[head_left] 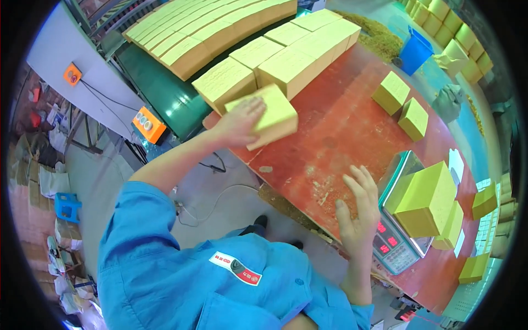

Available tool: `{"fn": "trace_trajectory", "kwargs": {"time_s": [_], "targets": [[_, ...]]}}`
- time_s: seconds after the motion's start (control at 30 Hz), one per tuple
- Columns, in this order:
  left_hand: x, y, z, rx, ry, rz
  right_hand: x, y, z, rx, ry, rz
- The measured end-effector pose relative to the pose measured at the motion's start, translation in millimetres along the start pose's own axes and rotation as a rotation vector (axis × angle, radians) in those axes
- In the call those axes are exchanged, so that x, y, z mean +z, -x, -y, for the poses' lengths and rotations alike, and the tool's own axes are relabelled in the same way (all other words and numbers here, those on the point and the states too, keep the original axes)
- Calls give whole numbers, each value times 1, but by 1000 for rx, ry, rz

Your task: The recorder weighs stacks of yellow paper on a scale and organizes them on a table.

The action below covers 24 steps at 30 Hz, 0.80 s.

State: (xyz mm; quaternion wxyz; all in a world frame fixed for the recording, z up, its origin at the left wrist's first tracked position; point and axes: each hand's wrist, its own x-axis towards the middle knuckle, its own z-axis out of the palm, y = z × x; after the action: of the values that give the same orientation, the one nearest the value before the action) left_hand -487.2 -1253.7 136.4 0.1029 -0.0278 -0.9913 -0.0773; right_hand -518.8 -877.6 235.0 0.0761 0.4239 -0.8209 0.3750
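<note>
My left hand lies on a yellow rectangular block, its fingers spread over the top and its thumb hidden. This block is at the near-left edge of the red table, angled beside two rows of similar blocks. My right hand is held over the near side of the table with fingers apart and nothing in it. Close to its right is a digital scale with a lit red display. A larger yellow block rests on the scale, with another block beside it.
Two loose blocks lie on the far right of the table. Green conveyor belt carries long rows of blocks at the far left. An orange button box hangs near it. A blue bin stands beyond the table.
</note>
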Motion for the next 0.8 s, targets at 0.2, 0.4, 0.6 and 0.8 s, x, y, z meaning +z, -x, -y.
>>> {"fn": "trace_trajectory", "kwargs": {"time_s": [0.2, 0.4, 0.6, 0.8], "targets": [[-35, 31, -55, 439, 131, 149, 92, -52, -38, 56, -96, 89], [41, 142, -67, -607, 1256, -366, 118, -28, -33, 388, -247, 327], [55, 131, -127, -767, 2050, -303, 132, 10, 4, 380, -113, 174], [31, 119, -139, -806, 1816, -181, 139, 40, 12, 443, -81, 50]]}}
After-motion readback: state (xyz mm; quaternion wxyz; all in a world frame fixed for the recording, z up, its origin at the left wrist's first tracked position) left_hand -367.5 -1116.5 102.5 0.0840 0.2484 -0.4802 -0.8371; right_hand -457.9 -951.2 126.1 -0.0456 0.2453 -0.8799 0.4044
